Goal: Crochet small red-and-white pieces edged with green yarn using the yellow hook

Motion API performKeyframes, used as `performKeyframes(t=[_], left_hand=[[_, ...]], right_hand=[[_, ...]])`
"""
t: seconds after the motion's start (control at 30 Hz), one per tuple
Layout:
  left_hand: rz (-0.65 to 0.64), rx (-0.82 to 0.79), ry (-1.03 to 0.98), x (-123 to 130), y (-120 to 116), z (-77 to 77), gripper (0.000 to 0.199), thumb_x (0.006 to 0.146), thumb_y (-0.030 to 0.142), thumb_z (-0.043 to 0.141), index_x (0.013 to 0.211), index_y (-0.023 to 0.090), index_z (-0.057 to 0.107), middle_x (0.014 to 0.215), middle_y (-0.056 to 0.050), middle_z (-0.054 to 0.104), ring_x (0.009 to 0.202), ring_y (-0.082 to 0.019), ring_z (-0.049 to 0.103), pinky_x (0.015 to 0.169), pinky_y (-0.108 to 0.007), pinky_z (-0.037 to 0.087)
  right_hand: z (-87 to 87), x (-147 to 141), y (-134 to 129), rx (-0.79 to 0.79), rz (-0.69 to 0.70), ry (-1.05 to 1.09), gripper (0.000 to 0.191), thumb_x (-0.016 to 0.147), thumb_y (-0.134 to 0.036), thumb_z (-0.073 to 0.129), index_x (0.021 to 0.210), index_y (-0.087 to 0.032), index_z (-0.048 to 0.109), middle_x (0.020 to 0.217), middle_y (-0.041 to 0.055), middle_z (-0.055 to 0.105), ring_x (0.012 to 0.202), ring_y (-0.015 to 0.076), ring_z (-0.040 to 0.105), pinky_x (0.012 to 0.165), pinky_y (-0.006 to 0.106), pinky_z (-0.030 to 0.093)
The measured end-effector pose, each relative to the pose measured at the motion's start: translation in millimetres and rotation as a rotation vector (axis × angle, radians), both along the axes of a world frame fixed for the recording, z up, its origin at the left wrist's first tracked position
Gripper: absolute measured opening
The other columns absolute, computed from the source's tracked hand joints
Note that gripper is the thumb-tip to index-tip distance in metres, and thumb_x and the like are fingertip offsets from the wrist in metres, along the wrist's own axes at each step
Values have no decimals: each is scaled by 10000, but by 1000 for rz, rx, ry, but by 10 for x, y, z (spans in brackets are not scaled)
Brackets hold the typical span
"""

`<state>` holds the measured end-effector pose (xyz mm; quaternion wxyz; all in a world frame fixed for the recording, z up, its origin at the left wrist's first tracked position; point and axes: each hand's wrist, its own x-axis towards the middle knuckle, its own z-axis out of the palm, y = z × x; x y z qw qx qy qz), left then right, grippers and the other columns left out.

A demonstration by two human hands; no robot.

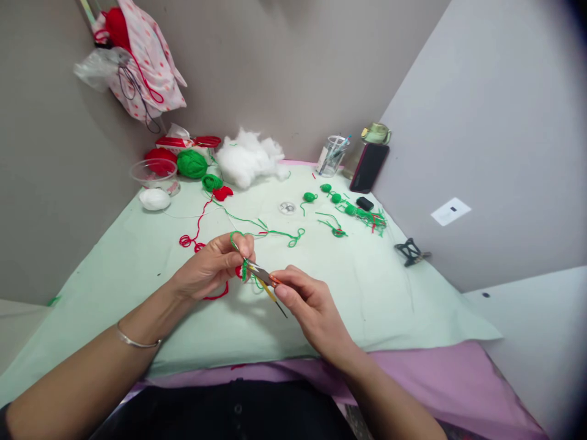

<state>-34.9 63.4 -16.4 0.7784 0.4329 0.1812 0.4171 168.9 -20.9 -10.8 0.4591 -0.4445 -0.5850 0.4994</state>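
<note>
My left hand [220, 260] pinches a small crocheted piece [244, 270] in green, red and white yarn, above the middle of the table. A loop of green yarn rises at its index finger. A crochet hook [268, 289] with a yellow grip slants down to the right from the piece, its dark end free. My right hand [309, 302] is closed on a flat grey tool that looks like thread snips [262, 275], its tip against the piece. The fingers partly hide the snips' handle. Red yarn [217, 294] trails below my left hand.
White stuffing [250, 157], a green yarn ball [191, 164] and a clear tub [153, 176] stand at the back left. Small green crocheted balls [310, 197] and yarn scraps [373, 221] lie right. A phone [369, 168] leans on a bottle [376, 132] beside a pen cup [331, 157].
</note>
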Motion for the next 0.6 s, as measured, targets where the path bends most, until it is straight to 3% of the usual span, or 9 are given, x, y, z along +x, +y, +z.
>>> performKeyframes(t=[0.27, 0.5, 0.6], left_hand=[[-21, -14, -52, 4, -26, 37, 219, 736, 284, 928, 693, 178, 741, 730, 9, 564, 632, -113, 629, 470, -161, 522], [-47, -32, -60, -9, -45, 59, 271, 727, 298, 932, 653, 166, 708, 717, 15, 540, 593, -102, 596, 470, -173, 548], [-41, -60, -70, -11, -43, 53, 261, 733, 281, 929, 670, 162, 706, 725, 13, 537, 599, -95, 575, 460, -158, 534]], right_hand=[[47, -15, 14, -164, 24, 79, 352, 919, -542, 675, 954, -208, 778, 788, 10, 591, 656, 115, 425, 594, 279, 320], [-36, -21, 8, -235, 11, 131, 410, 901, -591, 684, 922, -189, 766, 658, -31, 491, 549, 78, 300, 522, 267, 228], [-45, 126, 125, -192, -38, 44, 431, 934, -597, 628, 994, -193, 763, 649, -37, 474, 537, 84, 315, 514, 263, 257]])
